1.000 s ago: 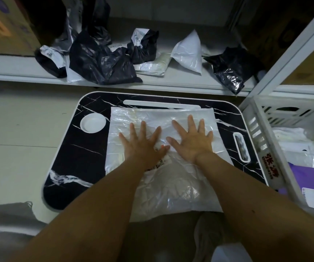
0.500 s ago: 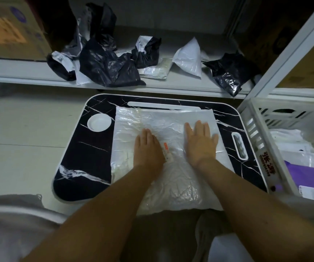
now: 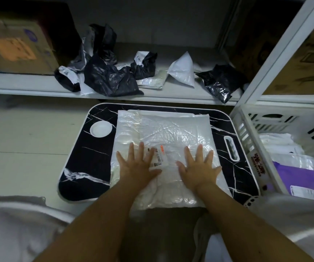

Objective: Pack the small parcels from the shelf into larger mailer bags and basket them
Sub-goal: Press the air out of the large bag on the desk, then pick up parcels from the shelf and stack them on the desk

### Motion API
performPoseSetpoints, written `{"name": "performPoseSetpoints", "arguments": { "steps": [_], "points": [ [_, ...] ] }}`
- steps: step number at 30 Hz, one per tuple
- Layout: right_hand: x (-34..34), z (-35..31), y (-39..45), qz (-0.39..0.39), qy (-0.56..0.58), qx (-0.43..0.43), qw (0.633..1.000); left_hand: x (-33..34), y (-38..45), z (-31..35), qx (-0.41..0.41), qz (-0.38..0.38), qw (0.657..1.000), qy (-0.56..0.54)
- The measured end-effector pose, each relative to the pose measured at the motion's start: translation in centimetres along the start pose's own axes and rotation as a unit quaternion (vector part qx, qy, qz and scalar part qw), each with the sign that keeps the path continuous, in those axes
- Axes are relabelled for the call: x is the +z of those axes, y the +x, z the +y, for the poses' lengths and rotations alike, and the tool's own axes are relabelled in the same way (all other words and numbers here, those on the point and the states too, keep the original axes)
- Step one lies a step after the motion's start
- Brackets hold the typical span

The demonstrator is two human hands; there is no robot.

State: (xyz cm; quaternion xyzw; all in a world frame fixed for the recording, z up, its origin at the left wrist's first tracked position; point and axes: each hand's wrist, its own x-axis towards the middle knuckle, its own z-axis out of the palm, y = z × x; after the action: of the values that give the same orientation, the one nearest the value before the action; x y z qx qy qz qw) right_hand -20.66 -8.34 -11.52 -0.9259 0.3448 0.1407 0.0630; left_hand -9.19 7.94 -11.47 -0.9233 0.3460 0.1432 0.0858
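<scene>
At the centre of the frame a large white mailer bag (image 3: 163, 144) is laid flat on a black marble-patterned lap table (image 3: 80, 163), its near edge overhanging the table's front. It is pressed down by both hands: the left hand (image 3: 136, 167) is spread wide, palm down, on the bag's lower left part, and the right hand (image 3: 199, 167) is spread wide on its lower right part, nothing being gripped by either. A printed label (image 3: 157, 156) is seen through the film between the hands, so a small parcel appears to be inside already; the flat palms are judged to be squeezing air out and smoothing the bag before it is closed. Whether the mouth is sealed cannot be told.

At the right edge a white slatted basket (image 3: 245, 133) is set just beside the table, presumably for a short transfer. White bags and a purple mailer (image 3: 294, 172) are held in it.

Across the upper part of the frame, the shelf (image 3: 20, 89) still carries several small parcels, among them a crumpled black parcel (image 3: 109, 80), a white parcel (image 3: 182, 70) and a glossy black parcel (image 3: 222, 82). A cardboard box (image 3: 16, 46) is stood at upper left.
</scene>
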Motion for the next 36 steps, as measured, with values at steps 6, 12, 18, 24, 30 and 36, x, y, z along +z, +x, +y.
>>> {"name": "performPoseSetpoints", "arguments": {
  "steps": [6, 12, 18, 24, 30, 36],
  "points": [
    [-0.5, -3.3, 0.5, 0.056, -0.014, 0.039, 0.998, -1.7, 2.8, -1.7, -0.042, -0.032, 0.999, 0.008],
    [-1.7, -5.6, 1.8, 0.106, 0.007, 0.048, 0.993, -3.5, 4.2, -2.1, -0.03, 0.126, 0.991, -0.018],
    [-2.9, -9.2, 4.9, 0.157, 0.033, -0.058, 0.985, -6.2, 8.2, -6.0, -0.154, 0.23, 0.916, -0.29],
    [-4.7, -12.7, 7.4, 0.228, 0.066, -0.074, 0.969, -10.3, 12.2, -10.8, -0.28, 0.243, 0.818, -0.439],
    [-6.7, -16.0, 10.3, 0.315, 0.107, -0.141, 0.932, -12.0, 15.7, -14.4, -0.349, 0.192, 0.731, -0.553],
    [-6.4, -18.1, 11.1, 0.332, 0.116, -0.178, 0.919, -11.9, 17.5, -16.3, -0.322, 0.148, 0.731, -0.583]
  ]
}}
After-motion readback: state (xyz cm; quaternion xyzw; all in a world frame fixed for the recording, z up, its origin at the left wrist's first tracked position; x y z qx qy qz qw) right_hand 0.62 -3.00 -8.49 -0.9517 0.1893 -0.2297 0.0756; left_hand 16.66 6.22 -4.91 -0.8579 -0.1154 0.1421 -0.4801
